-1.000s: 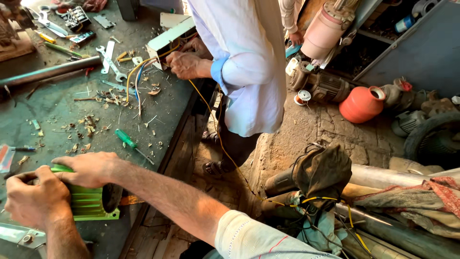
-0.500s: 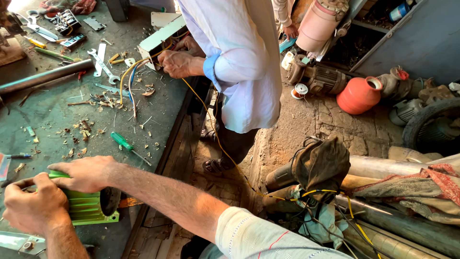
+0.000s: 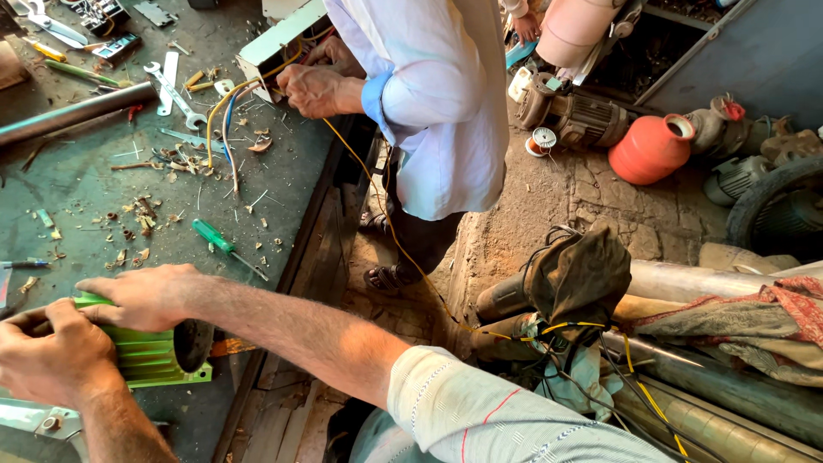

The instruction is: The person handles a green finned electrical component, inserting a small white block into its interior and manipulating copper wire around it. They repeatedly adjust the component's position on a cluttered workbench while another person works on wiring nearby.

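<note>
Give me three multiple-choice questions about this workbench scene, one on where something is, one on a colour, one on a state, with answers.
1. Where does the green-handled screwdriver lie?
A. on the workbench
B. on the ground
C. in the right hand

2. What colour is the finned motor housing?
A. red
B. green
C. blue

3. How are the wearer's hands placed?
A. both on the housing
B. one raised in the air
C. both off the bench

Answers:
1 A, it rests on the dark bench top among wire scraps.
2 B, its fins are bright green.
3 A, the left hand and the right hand both rest on it.
</note>
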